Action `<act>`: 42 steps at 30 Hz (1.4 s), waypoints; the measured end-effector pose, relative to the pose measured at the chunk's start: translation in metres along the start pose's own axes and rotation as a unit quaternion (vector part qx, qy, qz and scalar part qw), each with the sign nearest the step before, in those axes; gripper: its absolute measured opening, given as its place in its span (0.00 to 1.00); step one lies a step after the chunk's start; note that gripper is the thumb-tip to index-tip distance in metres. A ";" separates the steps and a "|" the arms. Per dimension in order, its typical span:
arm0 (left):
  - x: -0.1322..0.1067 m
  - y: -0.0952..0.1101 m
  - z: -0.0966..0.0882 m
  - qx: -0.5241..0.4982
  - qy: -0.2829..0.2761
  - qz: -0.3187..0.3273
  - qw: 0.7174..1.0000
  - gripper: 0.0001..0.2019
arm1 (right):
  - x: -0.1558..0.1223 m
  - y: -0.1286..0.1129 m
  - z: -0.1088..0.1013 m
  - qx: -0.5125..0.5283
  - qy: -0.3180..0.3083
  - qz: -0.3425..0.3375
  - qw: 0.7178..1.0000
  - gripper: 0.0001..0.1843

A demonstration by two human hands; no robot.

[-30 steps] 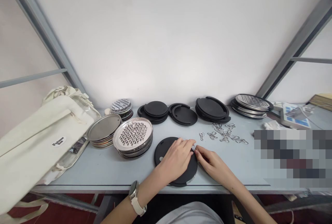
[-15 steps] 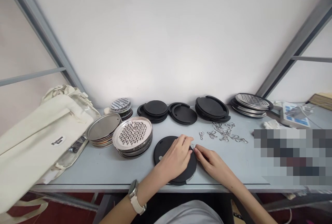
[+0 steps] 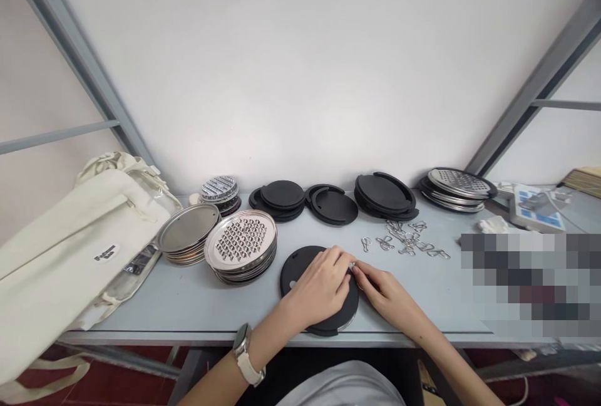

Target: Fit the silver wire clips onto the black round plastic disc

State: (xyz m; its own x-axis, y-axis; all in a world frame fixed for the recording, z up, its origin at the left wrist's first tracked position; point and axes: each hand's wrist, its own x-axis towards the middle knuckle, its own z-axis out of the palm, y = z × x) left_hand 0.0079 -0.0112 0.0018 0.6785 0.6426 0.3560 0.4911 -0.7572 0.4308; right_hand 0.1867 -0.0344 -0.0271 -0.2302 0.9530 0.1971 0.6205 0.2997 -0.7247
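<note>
A round black disc [image 3: 300, 259] lies flat near the table's front edge, with a sliver of metal showing along its lower right rim. My left hand [image 3: 323, 284] rests over the disc, its fingers curled at the disc's right edge and thumb bent below them. Just right of that edge, my right hand [image 3: 382, 293] pinches a small silver wire clip [image 3: 352, 264] between thumb and forefinger. Fingers of both hands almost meet there and hide most of the clip. Beyond my right hand lies a loose pile of similar wire clips [image 3: 408, 240].
Stacked grater plates [image 3: 241, 243] and plain metal discs [image 3: 188, 229] stand left. Along the wall are small graters [image 3: 219, 188], black discs [image 3: 282, 194], black rings [image 3: 385, 193] and black-rimmed graters [image 3: 460, 183]. A cream bag [image 3: 94, 230] covers the left end; a blurred patch hides the right.
My left fingers have moved slightly right, closer to my right fingertips, and the clip between them is now more hidden. The disc stays in place apart from a small view shift.
</note>
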 end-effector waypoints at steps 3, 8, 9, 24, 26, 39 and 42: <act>0.000 -0.001 0.000 -0.004 0.004 0.000 1.000 0.12 | 0.000 0.000 0.000 -0.002 -0.007 0.003 1.000 0.18; 0.001 -0.001 0.001 0.006 0.001 0.004 1.000 0.07 | 0.001 0.003 0.003 -0.011 -0.003 0.004 1.000 0.17; 0.001 -0.001 0.001 0.008 0.001 0.004 1.000 0.07 | 0.001 0.003 0.003 -0.015 -0.002 0.005 1.000 0.18; 0.000 -0.004 0.004 0.001 0.006 0.000 1.000 0.07 | 0.001 0.005 0.005 -0.016 -0.002 0.012 1.000 0.18; 0.000 -0.004 0.004 -0.001 0.007 0.000 1.000 0.07 | 0.001 0.005 0.004 -0.018 -0.004 0.015 1.000 0.18; 0.000 0.000 -0.002 0.004 -0.014 0.002 1.000 0.11 | 0.000 0.002 0.002 -0.003 -0.016 0.012 1.000 0.19; 0.000 -0.001 -0.001 0.003 -0.013 0.000 1.000 0.11 | 0.001 0.001 0.002 -0.005 -0.014 0.013 1.000 0.19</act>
State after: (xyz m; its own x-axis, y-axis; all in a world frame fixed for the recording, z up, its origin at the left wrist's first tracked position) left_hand 0.0069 -0.0106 0.0021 0.6923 0.6395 0.3344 0.4939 -0.7577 0.4266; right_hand 0.1859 -0.0334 -0.0288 -0.2352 0.9587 0.1599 0.6344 0.2761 -0.7220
